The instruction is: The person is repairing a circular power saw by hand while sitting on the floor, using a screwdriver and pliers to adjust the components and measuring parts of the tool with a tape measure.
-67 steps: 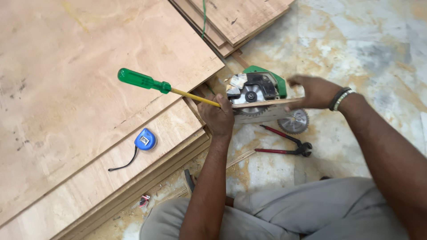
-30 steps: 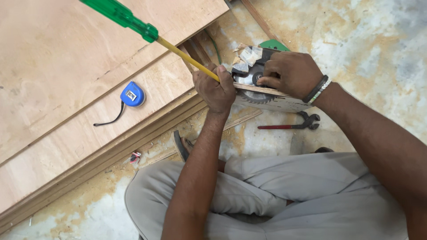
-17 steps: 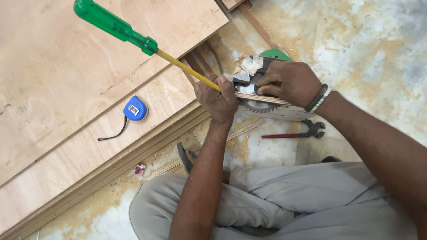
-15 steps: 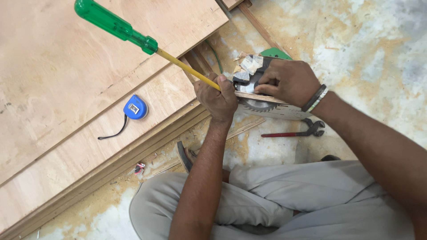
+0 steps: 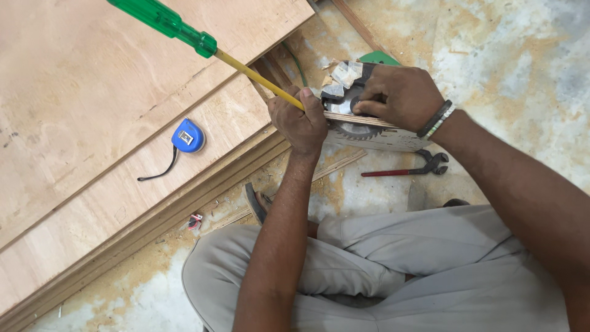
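I sit on the floor with a circular saw (image 5: 356,120) in front of my knees, its toothed blade showing under a flat base plate. My left hand (image 5: 299,120) grips the yellow shaft of a long screwdriver (image 5: 203,44) with a green handle that points up and to the left, its tip at the saw. My right hand (image 5: 396,95) lies on top of the saw, fingers pressed at the blade hub. A bracelet sits on that wrist.
Stacked plywood sheets (image 5: 92,110) fill the left side, with a blue tape measure (image 5: 187,136) lying on them. Red-handled pincers (image 5: 409,169) lie on the sawdust-covered concrete floor right of the saw. A sandal (image 5: 255,203) is by my knee.
My right hand has come from the saw's right side onto its top at the blade hub. The screwdriver handle has swung up toward the top left; my left hand keeps hold of its shaft.
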